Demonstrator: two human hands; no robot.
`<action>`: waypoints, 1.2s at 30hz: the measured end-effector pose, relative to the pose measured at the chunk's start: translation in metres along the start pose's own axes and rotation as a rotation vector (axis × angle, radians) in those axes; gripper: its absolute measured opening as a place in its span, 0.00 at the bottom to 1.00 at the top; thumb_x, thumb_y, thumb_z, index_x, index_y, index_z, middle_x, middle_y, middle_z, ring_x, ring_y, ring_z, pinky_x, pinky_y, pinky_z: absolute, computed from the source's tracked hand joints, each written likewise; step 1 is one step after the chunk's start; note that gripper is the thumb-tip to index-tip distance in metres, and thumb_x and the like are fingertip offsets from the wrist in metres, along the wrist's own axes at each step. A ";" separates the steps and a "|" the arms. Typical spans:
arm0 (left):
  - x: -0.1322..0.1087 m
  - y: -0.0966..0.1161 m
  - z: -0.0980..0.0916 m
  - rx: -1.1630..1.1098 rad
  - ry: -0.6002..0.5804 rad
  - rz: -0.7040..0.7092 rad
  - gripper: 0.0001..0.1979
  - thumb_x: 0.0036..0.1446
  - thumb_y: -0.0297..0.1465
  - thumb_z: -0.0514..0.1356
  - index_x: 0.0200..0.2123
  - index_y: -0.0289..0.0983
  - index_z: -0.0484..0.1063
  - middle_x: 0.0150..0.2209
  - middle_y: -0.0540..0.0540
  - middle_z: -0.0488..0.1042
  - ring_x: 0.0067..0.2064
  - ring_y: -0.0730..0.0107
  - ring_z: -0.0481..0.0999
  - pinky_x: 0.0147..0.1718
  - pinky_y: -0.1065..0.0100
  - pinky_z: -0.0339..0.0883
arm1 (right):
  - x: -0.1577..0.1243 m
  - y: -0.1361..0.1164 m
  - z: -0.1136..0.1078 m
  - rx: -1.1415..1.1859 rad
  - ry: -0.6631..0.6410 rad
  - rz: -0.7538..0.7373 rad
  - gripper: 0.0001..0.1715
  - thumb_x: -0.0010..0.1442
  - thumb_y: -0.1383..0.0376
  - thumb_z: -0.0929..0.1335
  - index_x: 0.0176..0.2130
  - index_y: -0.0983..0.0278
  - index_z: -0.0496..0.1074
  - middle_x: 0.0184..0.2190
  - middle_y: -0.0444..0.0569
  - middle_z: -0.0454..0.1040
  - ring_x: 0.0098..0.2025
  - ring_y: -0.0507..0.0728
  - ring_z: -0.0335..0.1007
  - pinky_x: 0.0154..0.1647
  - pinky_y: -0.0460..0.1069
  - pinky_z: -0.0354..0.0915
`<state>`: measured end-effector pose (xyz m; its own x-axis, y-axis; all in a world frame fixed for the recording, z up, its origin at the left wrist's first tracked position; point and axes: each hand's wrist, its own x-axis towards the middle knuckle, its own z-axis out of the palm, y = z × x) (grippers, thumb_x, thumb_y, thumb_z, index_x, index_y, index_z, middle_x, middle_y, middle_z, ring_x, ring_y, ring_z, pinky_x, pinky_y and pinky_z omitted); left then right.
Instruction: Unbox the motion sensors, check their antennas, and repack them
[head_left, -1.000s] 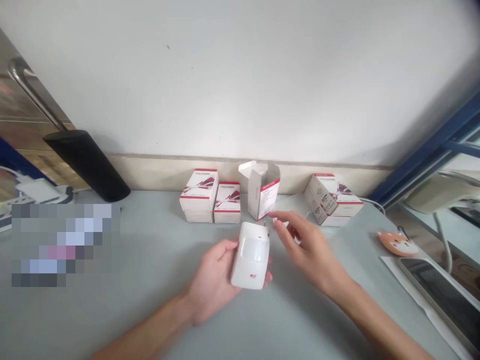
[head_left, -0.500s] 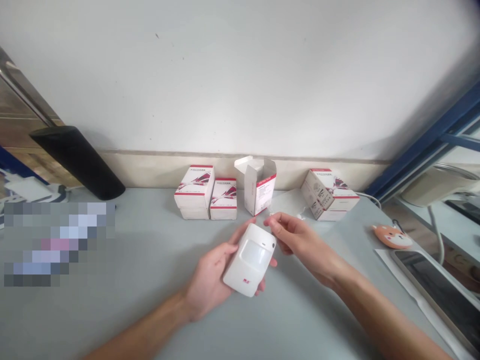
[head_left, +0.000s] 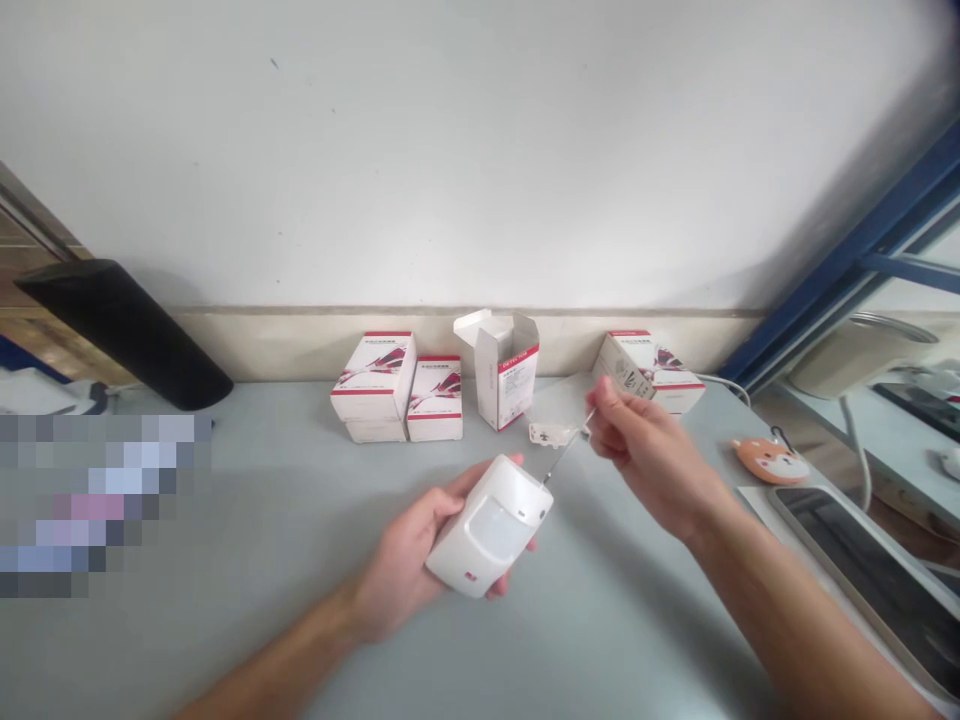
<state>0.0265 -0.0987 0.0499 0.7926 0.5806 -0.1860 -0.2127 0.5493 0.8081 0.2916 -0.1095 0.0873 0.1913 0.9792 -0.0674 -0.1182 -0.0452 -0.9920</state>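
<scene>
My left hand (head_left: 401, 560) holds a white plastic motion sensor (head_left: 491, 530) from below, tilted with its lens facing up. My right hand (head_left: 649, 455) pinches a thin metal rod (head_left: 566, 447) between its fingertips. The rod's lower tip reaches close to the sensor's upper corner, and I cannot tell whether they touch. Just beyond the sensor, a small white plastic part (head_left: 546, 434) lies on the grey table (head_left: 637, 620) beside a clear plastic bag (head_left: 559, 400).
Along the wall stand white-and-red boxes (head_left: 373, 378), a smaller box (head_left: 434, 400), an open box (head_left: 504, 370), and a tilted box (head_left: 649, 370). To the right lie an orange fox-shaped item (head_left: 772, 460) and a tablet (head_left: 874, 585). A black cylinder (head_left: 124, 335) stands at the left.
My right hand has moved up and right, away from the sensor, and the thin rod now shows between its fingers. The sensor has tilted further. The whole scene has shifted slightly left in view.
</scene>
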 end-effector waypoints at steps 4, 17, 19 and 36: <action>0.000 -0.002 -0.002 0.009 -0.048 0.005 0.33 0.68 0.39 0.46 0.74 0.40 0.55 0.45 0.33 0.83 0.33 0.57 0.79 0.37 0.59 0.66 | 0.008 -0.009 -0.016 0.065 0.077 -0.051 0.31 0.61 0.38 0.73 0.30 0.60 0.65 0.25 0.38 0.45 0.29 0.53 0.36 0.29 0.50 0.45; -0.005 0.028 -0.010 0.165 -0.128 -0.099 0.27 0.70 0.38 0.43 0.65 0.37 0.67 0.44 0.36 0.80 0.34 0.58 0.77 0.39 0.59 0.65 | 0.009 -0.023 -0.030 -0.028 0.117 -0.151 0.36 0.55 0.33 0.73 0.28 0.60 0.64 0.24 0.36 0.45 0.25 0.51 0.39 0.23 0.48 0.48; -0.007 0.032 -0.014 0.186 -0.149 -0.138 0.27 0.70 0.39 0.43 0.65 0.38 0.66 0.43 0.37 0.80 0.34 0.58 0.77 0.40 0.58 0.64 | 0.010 -0.025 -0.036 -0.016 0.139 -0.163 0.36 0.54 0.33 0.75 0.28 0.60 0.64 0.24 0.36 0.44 0.25 0.51 0.39 0.23 0.48 0.49; 0.001 0.036 -0.033 0.053 -0.274 -0.339 0.29 0.65 0.40 0.47 0.66 0.38 0.63 0.39 0.39 0.80 0.29 0.55 0.77 0.35 0.58 0.62 | 0.023 -0.034 -0.105 0.140 0.282 -0.124 0.31 0.47 0.48 0.84 0.27 0.59 0.65 0.24 0.37 0.47 0.26 0.50 0.37 0.22 0.49 0.48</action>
<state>0.0007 -0.0590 0.0607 0.9364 0.1881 -0.2963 0.1093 0.6460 0.7555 0.4027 -0.1065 0.1082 0.4721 0.8815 0.0062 -0.2063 0.1174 -0.9714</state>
